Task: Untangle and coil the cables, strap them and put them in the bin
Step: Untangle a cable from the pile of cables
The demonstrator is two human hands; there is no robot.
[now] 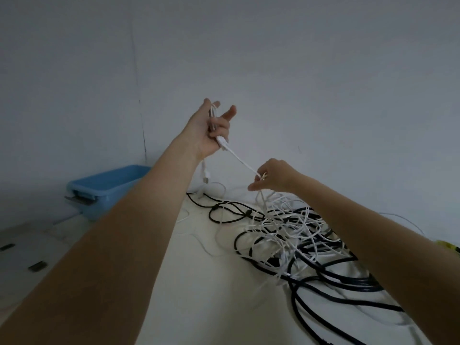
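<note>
The white cable (240, 159) ran taut between both hands, raised above the table (199, 282). Left hand (211, 130) held it high, w/ lower fingers curled round a few loops and a white plug body at the palm's base; index finger and thumb stuck out straighter. A loose end w/ a small connector (206, 176) hung below the left wrist. Right hand (272, 176) sat lower and to the right, fingertips pinching the same cable where it dropped into the pile.

Cable pile (293, 235) lay directly under the right hand, spread over the right half of the table: thin white strands looped and knotted on top, thicker dark cables (331, 272) beneath, round, smooth, running off toward the lower right edge of the view. A separate black cable (224, 210) curved along the far side, near the wall.

Table surface was pale, matte, flat. Left of the pile, btw the forearms, it lay bare. Its left edge ran diagonally under the left forearm.

Blue plastic bin (107, 188) stood at far left by the wall corner, rectangular, rounded rim, grey latch on the near end; inside not visible from this angle. A few small dark flat pieces (37, 266) lay on the lower grey surface at left. Sth yellow (448, 246) showed at the right edge, too cut off to identify.
</note>
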